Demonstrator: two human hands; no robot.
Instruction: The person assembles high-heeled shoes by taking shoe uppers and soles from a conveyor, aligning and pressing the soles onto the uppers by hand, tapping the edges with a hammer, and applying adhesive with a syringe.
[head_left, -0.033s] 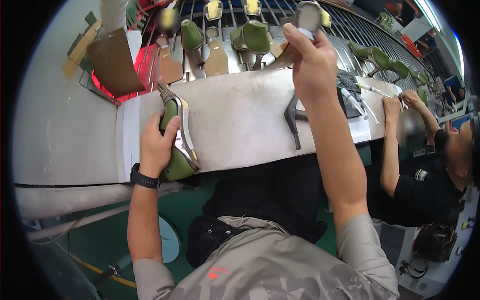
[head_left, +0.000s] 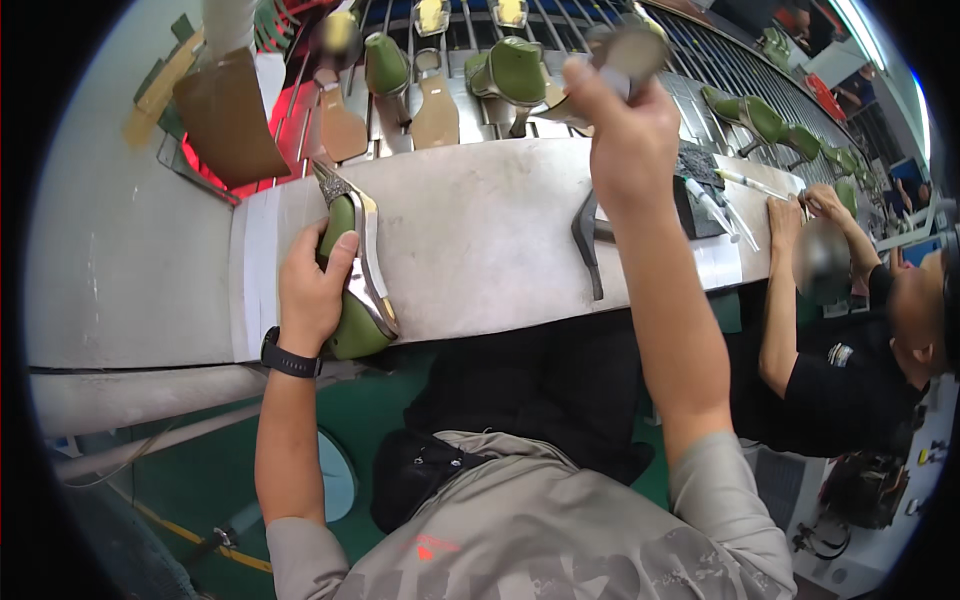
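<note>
The left hand is wrapped around a green shoe last with a silvery pointed upper, pressing it on its side at the near edge of the grey workbench. The right hand is raised toward twelve o'clock, fingers closed on a small blurred grey piece. I'd worry the last could slip off the bench edge, since its heel end overhangs at six o'clock. A dark heel lies just at nine o'clock of the right forearm and could get knocked. Green lasts crowd the conveyor rack beyond; a co-worker's arm works at three o'clock.
</note>
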